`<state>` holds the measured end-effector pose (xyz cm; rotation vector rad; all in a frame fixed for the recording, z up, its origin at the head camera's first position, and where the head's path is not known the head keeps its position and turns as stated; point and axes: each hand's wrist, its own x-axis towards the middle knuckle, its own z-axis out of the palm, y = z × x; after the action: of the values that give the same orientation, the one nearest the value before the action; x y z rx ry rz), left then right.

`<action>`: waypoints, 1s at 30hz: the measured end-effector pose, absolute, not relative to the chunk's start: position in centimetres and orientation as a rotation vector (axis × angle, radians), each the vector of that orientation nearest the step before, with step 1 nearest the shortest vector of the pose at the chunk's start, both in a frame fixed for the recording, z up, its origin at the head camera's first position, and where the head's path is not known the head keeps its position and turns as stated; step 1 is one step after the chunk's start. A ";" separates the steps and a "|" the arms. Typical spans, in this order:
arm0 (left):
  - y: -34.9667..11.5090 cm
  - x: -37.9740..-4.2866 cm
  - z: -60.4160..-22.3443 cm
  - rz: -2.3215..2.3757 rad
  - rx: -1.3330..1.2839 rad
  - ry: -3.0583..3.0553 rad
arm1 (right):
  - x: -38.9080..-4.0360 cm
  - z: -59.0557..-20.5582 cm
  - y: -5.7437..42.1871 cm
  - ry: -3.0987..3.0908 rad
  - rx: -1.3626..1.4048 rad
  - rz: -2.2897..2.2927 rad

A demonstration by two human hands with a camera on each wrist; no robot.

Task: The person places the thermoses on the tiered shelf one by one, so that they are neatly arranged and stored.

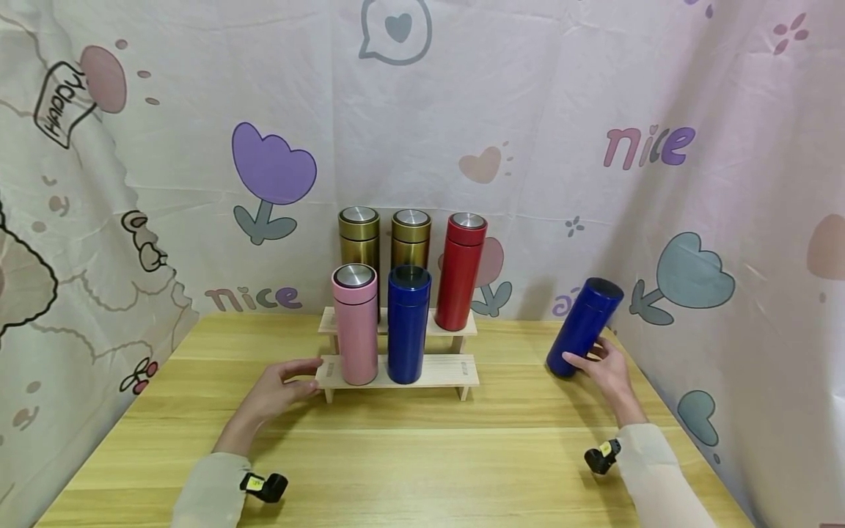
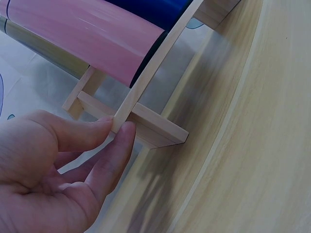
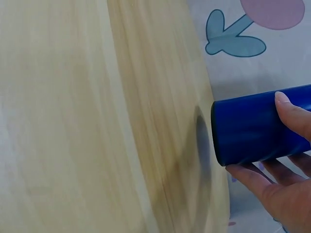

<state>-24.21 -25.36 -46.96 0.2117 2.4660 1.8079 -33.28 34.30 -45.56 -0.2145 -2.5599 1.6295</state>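
A two-step wooden rack (image 1: pixel 436 370) stands mid-table. My left hand (image 1: pixel 280 392) pinches the left end of its lower shelf (image 2: pixel 146 80) between thumb and fingers. On that shelf a pink thermos (image 1: pixel 356 330) and a blue thermos (image 1: pixel 405 334) stand upright. Behind them, the upper step bears two gold thermoses (image 1: pixel 360 246) (image 1: pixel 411 246) and a red thermos (image 1: pixel 458 279) leaning slightly. Off to the right, my right hand (image 1: pixel 604 370) grips a second blue thermos (image 1: pixel 584 326) near its base. This one tilts to the right, its bottom close over the tabletop in the right wrist view.
The pale wooden table (image 1: pixel 409 462) ends at a patterned curtain (image 1: pixel 541 95) behind and on both sides. Small black cameras (image 1: pixel 264 486) (image 1: pixel 602 456) are strapped to both wrists.
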 end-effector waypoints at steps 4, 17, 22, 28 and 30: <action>-25.4 -24.2 -46.9 1.809 0.217 2.464 | -33.2 -45.3 33.7 -2.565 -0.168 1.599; -25.4 -24.3 -47.0 1.809 0.214 2.469 | -32.9 -44.3 32.2 -2.575 -0.073 1.667; -25.4 -24.3 -47.0 1.806 0.211 2.475 | -33.0 -44.0 31.6 -2.587 -0.050 1.680; -25.5 -24.3 -47.1 1.810 0.218 2.473 | -32.7 -43.4 30.7 -2.614 0.005 1.660; -25.5 -24.3 -47.1 1.812 0.216 2.468 | -32.6 -43.2 30.3 -2.614 0.034 1.658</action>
<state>-24.33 -25.47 -47.08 0.2164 2.4676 1.8120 -32.55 30.29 -43.17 0.0341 -2.6143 1.6577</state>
